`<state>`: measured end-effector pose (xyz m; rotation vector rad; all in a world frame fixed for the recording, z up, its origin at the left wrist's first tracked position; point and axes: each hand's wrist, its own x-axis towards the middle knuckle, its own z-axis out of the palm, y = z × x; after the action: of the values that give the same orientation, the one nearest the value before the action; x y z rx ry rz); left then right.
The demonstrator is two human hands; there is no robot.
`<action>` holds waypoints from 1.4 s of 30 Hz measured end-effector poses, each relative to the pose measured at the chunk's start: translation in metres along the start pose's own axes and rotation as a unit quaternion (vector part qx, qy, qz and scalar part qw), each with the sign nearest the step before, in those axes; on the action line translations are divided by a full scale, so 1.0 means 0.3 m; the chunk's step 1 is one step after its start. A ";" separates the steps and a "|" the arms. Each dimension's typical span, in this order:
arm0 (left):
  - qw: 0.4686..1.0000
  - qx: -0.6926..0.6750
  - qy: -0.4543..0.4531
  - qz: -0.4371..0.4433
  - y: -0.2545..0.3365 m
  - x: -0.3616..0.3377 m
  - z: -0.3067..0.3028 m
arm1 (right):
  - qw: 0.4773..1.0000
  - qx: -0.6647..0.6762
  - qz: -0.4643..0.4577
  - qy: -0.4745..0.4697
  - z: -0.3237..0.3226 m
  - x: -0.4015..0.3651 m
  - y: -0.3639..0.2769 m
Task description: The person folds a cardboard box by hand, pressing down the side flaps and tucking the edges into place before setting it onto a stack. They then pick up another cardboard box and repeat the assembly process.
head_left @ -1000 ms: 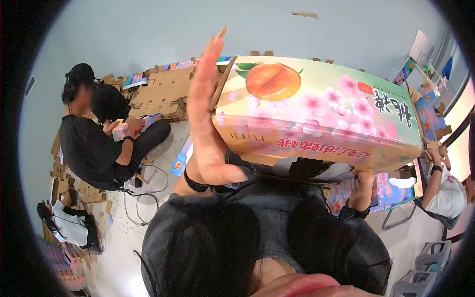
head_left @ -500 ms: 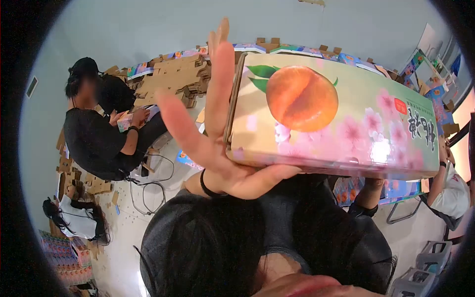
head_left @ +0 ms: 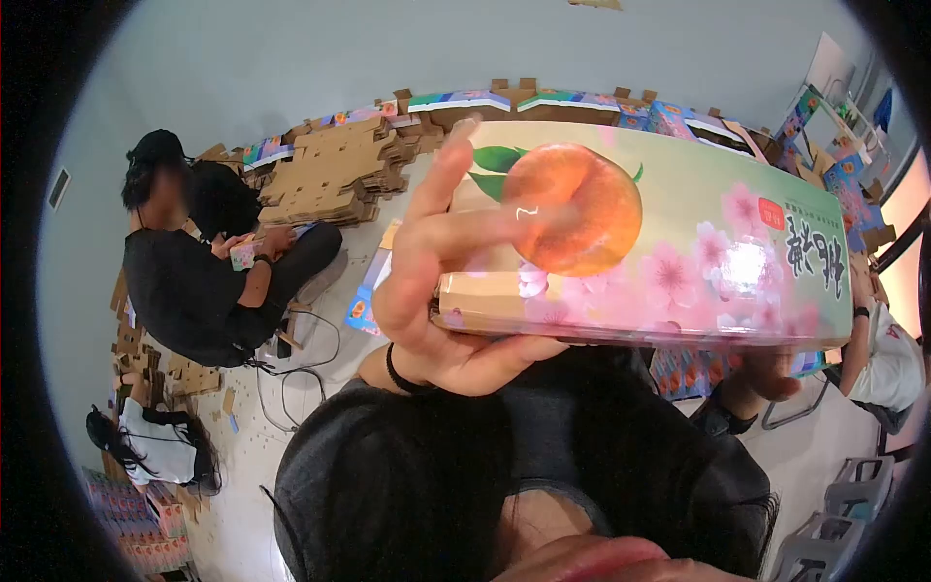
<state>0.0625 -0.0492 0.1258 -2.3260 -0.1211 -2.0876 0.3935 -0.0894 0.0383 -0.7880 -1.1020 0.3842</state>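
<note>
A glossy printed box [head_left: 669,233] with a peach, pink blossoms and dark lettering fills the middle right, close to the camera. My left hand [head_left: 446,281] grips its left end, thumb along the lower edge and fingers bent over the printed face. A dark band circles that wrist. At the box's lower right edge, my right hand [head_left: 769,373] is partly hidden under the box, touching or very near its underside; its fingers are mostly out of sight.
A seated person in black [head_left: 184,281] handles a small box at the left. Stacked brown cardboard [head_left: 325,170] lies behind. Another person in white [head_left: 155,441] is at lower left, a third [head_left: 887,359] at the right edge. Grey stools [head_left: 819,548] stand at lower right.
My left hand's raised fingers have folded down over the box's printed face. The box has shifted slightly left and down, and more of my right hand shows beneath it.
</note>
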 end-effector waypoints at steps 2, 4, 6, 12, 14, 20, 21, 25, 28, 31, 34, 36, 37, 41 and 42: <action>1.000 -0.017 0.020 0.006 0.001 0.002 0.018 | 1.000 -0.016 -0.004 0.016 -0.030 -0.015 -0.016; 0.999 -0.014 0.028 0.001 0.003 0.004 0.023 | 0.999 -0.033 -0.004 0.025 -0.039 -0.033 -0.032; 0.999 -0.007 0.025 -0.025 0.009 0.000 0.010 | 0.999 -0.036 -0.001 0.027 -0.038 -0.048 -0.033; 0.999 -0.001 0.042 -0.025 0.022 0.004 0.013 | 0.999 0.047 0.012 0.018 -0.042 -0.072 -0.022; 0.999 -0.011 0.043 -0.019 0.023 -0.001 0.017 | 0.998 0.029 0.034 0.051 -0.018 -0.081 -0.049; 0.986 -0.152 0.059 0.022 -0.046 -0.006 0.028 | 0.997 0.007 0.074 0.005 -0.058 -0.071 -0.024; 0.982 -0.177 0.051 0.037 -0.070 -0.004 0.022 | 0.996 0.016 0.088 -0.006 -0.050 -0.061 -0.035; 0.980 -0.184 0.066 -0.031 -0.058 0.023 0.011 | 0.998 0.048 0.047 0.014 0.018 -0.016 -0.061; 0.970 -0.206 0.072 -0.111 -0.038 0.004 0.029 | 0.999 0.043 0.009 0.013 0.017 0.014 -0.037; 0.943 -0.227 0.065 -0.234 -0.022 -0.077 0.038 | 1.000 0.018 -0.009 -0.009 0.010 0.013 -0.032; 0.916 -0.227 0.001 -0.330 -0.049 -0.217 -0.028 | 0.999 0.035 0.008 -0.001 -0.003 -0.004 -0.021; 0.927 -0.186 -0.123 -0.302 -0.090 -0.273 -0.088 | 0.999 0.046 0.006 0.010 -0.017 -0.003 -0.005; 0.926 -0.163 -0.184 -0.288 -0.091 -0.272 -0.099 | 0.999 0.043 -0.005 0.012 -0.026 0.000 0.001; 0.912 -0.124 -0.223 -0.322 -0.073 -0.202 -0.049 | 0.998 0.052 -0.036 0.002 -0.094 0.026 0.055; 0.913 -0.116 -0.215 -0.328 -0.068 -0.185 -0.024 | 0.998 0.053 -0.046 0.004 -0.108 0.037 0.070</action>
<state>0.0481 -0.0320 0.0705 -3.2061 -0.8056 -1.8044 0.4294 -0.0802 0.0228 -0.6417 -1.0967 0.3585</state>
